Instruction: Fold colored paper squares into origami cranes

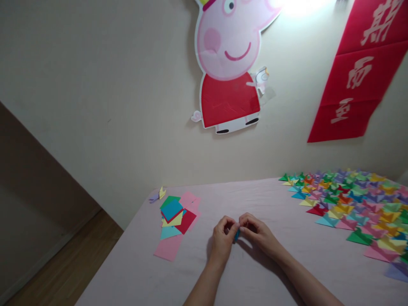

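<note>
A small blue piece of folded origami paper [236, 236] shows between my two hands, above the table in the middle of the view. My left hand [222, 239] pinches it between thumb and curled fingers. Thumb and fingertips of my right hand [259, 234] are closed together at the paper's upper edge, touching the left fingertips. Most of the paper is hidden behind the fingers, so its folded shape cannot be made out.
Loose square paper sheets [172, 210] in several colours lie at the left. Behind them sit small folded paper pieces [158, 194]. Rows of folded paper cranes [344, 208] cover the right side. The pale pink table [127, 276] meets a wall with a cartoon pig cutout [231, 100].
</note>
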Demonstrator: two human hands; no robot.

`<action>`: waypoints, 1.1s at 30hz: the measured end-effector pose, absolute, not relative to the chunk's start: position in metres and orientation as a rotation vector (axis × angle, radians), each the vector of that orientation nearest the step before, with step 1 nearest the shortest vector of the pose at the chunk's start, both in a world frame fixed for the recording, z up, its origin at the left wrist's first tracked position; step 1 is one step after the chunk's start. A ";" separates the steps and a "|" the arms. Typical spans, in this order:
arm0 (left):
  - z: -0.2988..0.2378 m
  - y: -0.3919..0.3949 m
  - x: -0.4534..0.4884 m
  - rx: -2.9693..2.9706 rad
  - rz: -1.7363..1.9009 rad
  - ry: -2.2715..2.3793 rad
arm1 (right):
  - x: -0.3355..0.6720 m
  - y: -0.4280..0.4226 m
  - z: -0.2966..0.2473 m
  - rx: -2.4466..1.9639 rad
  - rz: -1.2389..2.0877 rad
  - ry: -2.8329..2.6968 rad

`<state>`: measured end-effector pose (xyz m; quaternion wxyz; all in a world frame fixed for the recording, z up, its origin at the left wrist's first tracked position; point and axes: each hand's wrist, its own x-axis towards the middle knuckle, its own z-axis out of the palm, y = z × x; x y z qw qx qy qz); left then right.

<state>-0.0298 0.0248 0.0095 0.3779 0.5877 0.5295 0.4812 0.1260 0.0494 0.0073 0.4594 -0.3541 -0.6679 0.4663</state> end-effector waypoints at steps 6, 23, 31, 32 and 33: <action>0.013 0.022 -0.028 1.546 1.214 1.404 | 0.128 0.050 0.003 -0.956 1.081 -1.600; 0.016 0.020 -0.027 1.660 1.164 1.516 | 0.125 0.047 0.007 -0.977 0.920 -1.675; 0.017 0.020 -0.026 1.634 1.155 1.536 | 0.127 0.049 0.004 -1.040 0.838 -1.692; 0.016 0.020 -0.026 1.671 1.153 1.521 | 0.127 0.049 0.003 -1.035 0.806 -1.713; 0.016 0.019 -0.026 1.715 1.149 1.505 | 0.126 0.049 0.003 -1.028 0.774 -1.737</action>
